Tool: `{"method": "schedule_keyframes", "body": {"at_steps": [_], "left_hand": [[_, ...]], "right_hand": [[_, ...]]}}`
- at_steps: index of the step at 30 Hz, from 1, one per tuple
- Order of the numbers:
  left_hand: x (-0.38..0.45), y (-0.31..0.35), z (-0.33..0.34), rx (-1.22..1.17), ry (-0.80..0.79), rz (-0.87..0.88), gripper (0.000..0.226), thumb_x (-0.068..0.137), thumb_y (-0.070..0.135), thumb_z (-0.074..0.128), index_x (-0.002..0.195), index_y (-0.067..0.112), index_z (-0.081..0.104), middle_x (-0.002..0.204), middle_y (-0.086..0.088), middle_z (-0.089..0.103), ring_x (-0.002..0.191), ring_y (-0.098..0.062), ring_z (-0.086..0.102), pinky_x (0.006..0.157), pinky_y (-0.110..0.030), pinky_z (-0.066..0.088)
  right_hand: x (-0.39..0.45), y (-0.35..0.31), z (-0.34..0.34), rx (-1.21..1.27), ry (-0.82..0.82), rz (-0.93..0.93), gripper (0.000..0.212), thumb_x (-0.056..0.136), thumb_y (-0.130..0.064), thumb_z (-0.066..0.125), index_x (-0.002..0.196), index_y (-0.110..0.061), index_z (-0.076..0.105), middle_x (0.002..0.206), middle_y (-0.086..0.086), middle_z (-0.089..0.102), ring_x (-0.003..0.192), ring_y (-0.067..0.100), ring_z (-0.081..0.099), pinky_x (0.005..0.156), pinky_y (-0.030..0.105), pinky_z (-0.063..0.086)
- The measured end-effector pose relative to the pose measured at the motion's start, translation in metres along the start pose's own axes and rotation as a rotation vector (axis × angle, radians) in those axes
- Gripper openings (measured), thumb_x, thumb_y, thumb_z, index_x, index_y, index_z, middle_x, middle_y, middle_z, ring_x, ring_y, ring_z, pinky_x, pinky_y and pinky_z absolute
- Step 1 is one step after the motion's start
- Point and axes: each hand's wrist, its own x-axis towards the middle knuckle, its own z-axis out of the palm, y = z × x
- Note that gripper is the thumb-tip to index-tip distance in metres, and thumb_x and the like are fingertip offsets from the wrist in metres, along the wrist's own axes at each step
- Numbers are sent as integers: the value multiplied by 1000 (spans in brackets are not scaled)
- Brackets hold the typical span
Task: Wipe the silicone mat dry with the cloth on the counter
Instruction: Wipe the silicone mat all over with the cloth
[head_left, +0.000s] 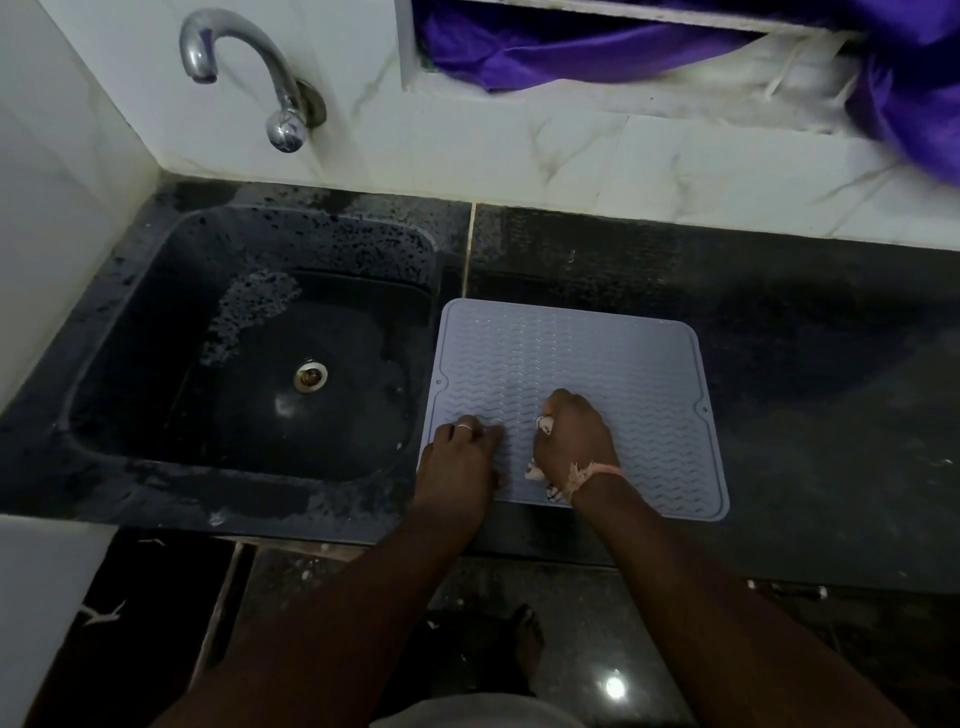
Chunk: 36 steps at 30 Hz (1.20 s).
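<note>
A pale blue silicone mat (597, 364) with wavy ridges lies flat on the dark counter, just right of the sink. My right hand (574, 441) is curled over a small white patterned cloth (544, 425) and presses it onto the mat's near middle; bits of cloth show at the thumb and under the wrist. My left hand (460, 457) rests on the mat's near left part, with its fingers lying on the ridges. Most of the cloth is hidden under my right hand.
A dark stone sink (249, 353) with a metal drain (310, 375) sits left of the mat, its rim wet. A chrome tap (244, 78) juts from the white tiled wall. Purple fabric (597, 47) hangs in the window recess. The counter's front edge (519, 540) runs just below my wrists.
</note>
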Motion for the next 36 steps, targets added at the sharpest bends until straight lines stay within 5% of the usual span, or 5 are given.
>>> {"method": "schedule_keyframes", "body": {"at_steps": [5,11,17,27,36], "left_hand": [[-4,-10,-7,-74,21,14,59,89,9,58,146,24,46,145,0,44,125,-24,44,102,-38,47],[-9,-30,-12,-115,100,-193,58,80,37,76,134,26,58,139,4,49,123,-22,44,101,-39,46],[-6,-54,-22,-154,90,-96,42,92,10,61,131,28,63,126,4,62,104,-14,63,90,-28,54],[-2,-65,-29,-136,61,-58,40,93,10,59,126,31,63,124,4,63,103,-16,66,90,-31,55],[-5,-68,-27,-105,49,-72,24,93,15,59,115,22,65,117,-3,64,95,-24,68,77,-31,50]], "right_hand": [[3,-15,9,14,-18,-61,11,84,-1,56,93,-8,57,91,6,56,81,18,53,66,27,39],[5,-21,12,21,-34,-71,9,85,-1,58,92,-7,57,90,7,57,82,19,56,66,27,42],[7,-37,20,44,-47,-97,11,85,1,58,91,-8,56,89,5,56,81,17,55,63,23,35],[16,-73,44,115,-110,-123,18,83,0,62,95,-13,57,93,5,59,85,20,58,75,36,54],[32,-89,53,375,-223,-94,22,85,-9,68,97,-24,57,93,-5,65,84,7,64,71,24,54]]}}
